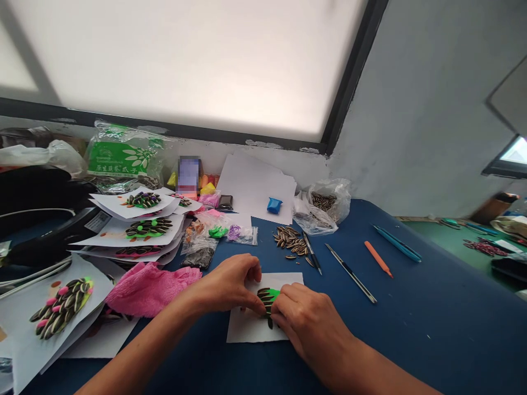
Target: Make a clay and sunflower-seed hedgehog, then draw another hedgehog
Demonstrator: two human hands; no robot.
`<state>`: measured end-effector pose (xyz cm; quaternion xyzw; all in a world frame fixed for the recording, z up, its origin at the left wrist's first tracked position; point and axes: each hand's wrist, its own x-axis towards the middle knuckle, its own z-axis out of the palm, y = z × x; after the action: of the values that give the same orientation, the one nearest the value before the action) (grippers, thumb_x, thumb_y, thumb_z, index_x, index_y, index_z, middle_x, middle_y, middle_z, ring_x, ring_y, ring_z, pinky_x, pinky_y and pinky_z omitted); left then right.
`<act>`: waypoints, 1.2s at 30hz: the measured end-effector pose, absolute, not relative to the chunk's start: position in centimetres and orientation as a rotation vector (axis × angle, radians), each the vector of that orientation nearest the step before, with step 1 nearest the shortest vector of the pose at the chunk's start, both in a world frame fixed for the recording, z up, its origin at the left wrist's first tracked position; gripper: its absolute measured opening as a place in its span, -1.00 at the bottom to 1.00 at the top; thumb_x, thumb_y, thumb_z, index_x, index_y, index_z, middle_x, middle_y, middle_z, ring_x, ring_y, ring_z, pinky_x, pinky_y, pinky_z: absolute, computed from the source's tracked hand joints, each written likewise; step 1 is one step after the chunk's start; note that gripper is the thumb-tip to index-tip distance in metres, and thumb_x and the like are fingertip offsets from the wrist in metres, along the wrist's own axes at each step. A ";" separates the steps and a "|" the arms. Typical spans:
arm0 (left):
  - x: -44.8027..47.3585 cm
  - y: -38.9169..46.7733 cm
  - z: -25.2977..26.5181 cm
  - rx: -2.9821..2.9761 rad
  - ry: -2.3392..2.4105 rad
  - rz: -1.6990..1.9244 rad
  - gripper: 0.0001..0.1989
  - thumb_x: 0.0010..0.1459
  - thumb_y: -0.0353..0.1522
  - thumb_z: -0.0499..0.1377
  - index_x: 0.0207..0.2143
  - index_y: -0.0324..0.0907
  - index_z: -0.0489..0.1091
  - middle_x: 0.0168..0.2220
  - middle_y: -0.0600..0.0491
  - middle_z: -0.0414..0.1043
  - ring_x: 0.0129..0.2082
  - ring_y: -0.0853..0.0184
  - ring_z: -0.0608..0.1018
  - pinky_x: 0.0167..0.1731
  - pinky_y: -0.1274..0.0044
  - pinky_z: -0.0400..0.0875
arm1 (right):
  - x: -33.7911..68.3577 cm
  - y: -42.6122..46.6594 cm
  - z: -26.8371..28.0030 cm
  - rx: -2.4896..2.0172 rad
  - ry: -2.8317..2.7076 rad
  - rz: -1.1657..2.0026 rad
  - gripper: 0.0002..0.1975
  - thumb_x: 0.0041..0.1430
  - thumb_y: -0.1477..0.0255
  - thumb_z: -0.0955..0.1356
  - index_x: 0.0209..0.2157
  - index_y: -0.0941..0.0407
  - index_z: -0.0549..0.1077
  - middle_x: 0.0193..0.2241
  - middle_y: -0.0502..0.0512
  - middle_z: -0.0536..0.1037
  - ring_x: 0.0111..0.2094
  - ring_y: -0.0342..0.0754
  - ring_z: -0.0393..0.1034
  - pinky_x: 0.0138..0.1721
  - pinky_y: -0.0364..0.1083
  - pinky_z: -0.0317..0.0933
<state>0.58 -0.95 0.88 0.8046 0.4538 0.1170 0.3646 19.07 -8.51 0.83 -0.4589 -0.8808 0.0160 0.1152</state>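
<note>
A white paper sheet (241, 329) lies on the blue table before me. Green clay (270, 298) is stuck on it, with striped sunflower seeds (263, 299) set in rows. My left hand (230, 282) rests at the sheet's left side; thumb and fingers are apart, the thumb tip touching the seeds' edge. Over the clay's right side, my right hand (308, 312) has its fingers pinched together, and they hide whatever is between them. Just beyond the sheet lies a loose pile of sunflower seeds (289, 240).
A pen (312, 253), a craft knife (351, 273), an orange marker (377, 258) and a blue pen (396, 243) lie rightward. Seed-covered papers (93, 238) and a pink cloth (152, 288) sit left. Behind are clay bags (242, 235), a blue clay packet (274, 205) and a seed bag (323, 206).
</note>
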 end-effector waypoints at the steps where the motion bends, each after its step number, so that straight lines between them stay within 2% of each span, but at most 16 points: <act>1: 0.6 -0.9 0.9 2.072 1.169 0.299 -0.63 -0.28 -0.25 0.37 -0.40 -0.14 0.32 -0.32 0.13 0.34 -0.33 0.29 0.36 -0.43 0.56 0.18 | 19.1 -8.5 0.8 -1.347 -2.583 0.048 -0.83 0.19 0.60 0.31 -0.48 0.15 0.42 -0.45 0.05 0.51 -0.44 -0.10 0.35 -0.45 -0.15 0.09; 11: 0.1 -0.9 1.2 2.012 1.120 0.287 -0.57 -0.29 -0.20 0.38 -0.35 -0.14 0.34 -0.31 0.13 0.33 -0.31 0.29 0.35 -0.40 0.56 0.19 | 19.7 -8.4 1.9 -1.402 -2.530 0.144 -0.90 0.19 0.55 0.35 -0.42 0.13 0.42 -0.42 0.03 0.50 -0.40 -0.08 0.37 -0.41 -0.13 0.13; 22: -0.1 -0.7 0.8 1.942 1.095 0.311 -0.68 -0.18 -0.27 0.32 -0.36 -0.16 0.32 -0.38 0.16 0.28 -0.37 0.34 0.33 -0.44 0.58 0.18 | 21.0 -7.4 2.9 -1.509 -2.444 0.078 -0.86 0.23 0.55 0.32 -0.42 0.13 0.43 -0.43 0.04 0.49 -0.40 -0.09 0.38 -0.40 -0.14 0.15; 28: -0.4 -0.3 0.6 1.902 1.018 0.370 -0.84 0.01 -0.35 0.10 -0.32 -0.19 0.37 -0.44 0.14 0.29 -0.44 0.36 0.33 -0.46 0.56 0.22 | 22.5 -5.3 3.3 -1.779 -2.357 -0.031 -0.84 0.24 0.59 0.28 -0.34 0.14 0.50 -0.33 0.09 0.54 -0.29 -0.02 0.43 -0.32 -0.10 0.21; 31: -0.2 0.0 0.5 1.914 1.066 0.459 -0.83 0.02 -0.40 0.03 -0.33 -0.20 0.37 -0.43 0.11 0.33 -0.43 0.35 0.35 -0.45 0.56 0.22 | 23.1 -4.0 3.1 -1.847 -2.348 0.003 -0.83 0.26 0.56 0.29 -0.31 0.13 0.52 -0.30 0.10 0.55 -0.27 -0.02 0.45 -0.27 -0.09 0.23; 36: 0.6 -0.2 0.0 1.953 1.175 0.535 -0.83 0.00 -0.42 0.03 -0.36 -0.19 0.38 -0.42 0.09 0.39 -0.43 0.35 0.38 -0.44 0.55 0.23 | 22.8 -2.2 2.4 -1.741 -2.421 -0.012 -0.85 0.26 0.53 0.31 -0.25 0.12 0.54 -0.25 0.10 0.55 -0.18 -0.02 0.43 -0.18 -0.10 0.24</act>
<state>0.55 -0.19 -0.04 0.7683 0.4623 0.2105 0.3895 22.77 -2.24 2.44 -0.5820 -0.8093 -0.0039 0.0796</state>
